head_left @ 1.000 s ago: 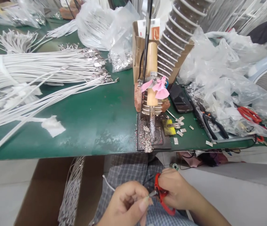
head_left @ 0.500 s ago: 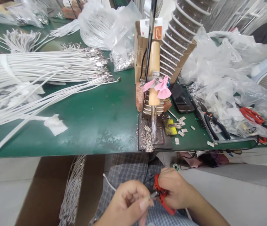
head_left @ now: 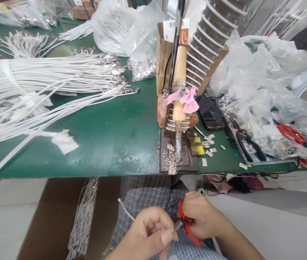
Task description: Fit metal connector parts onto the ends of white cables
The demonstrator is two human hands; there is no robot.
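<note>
My left hand [head_left: 153,233] pinches a white cable [head_left: 126,209] between thumb and forefinger, over my lap. The cable's free end sticks out to the left of the hand. Red-handled scissors [head_left: 188,225] are gripped in my right hand [head_left: 203,216], fingers closed round the handles. Their metal tip reaches my left fingertips, where the held end of the cable is mostly covered. Whether the blades touch the cable I cannot make out. Above the hands, on the bench edge, a wooden-handled soldering iron [head_left: 179,68] hangs tip down in a stand.
Bundled white cables [head_left: 61,76] lie on the green bench [head_left: 115,133] at left. Small metal connectors [head_left: 209,153] and a yellow sponge [head_left: 197,146] lie beside the iron. A black phone [head_left: 211,112], pliers [head_left: 250,144] and plastic bags [head_left: 256,83] are at right. Below stands a brown box [head_left: 45,216].
The whole view has shifted very slightly. Both hands keep nearly the same pose, with the scissors still at my left fingertips.
</note>
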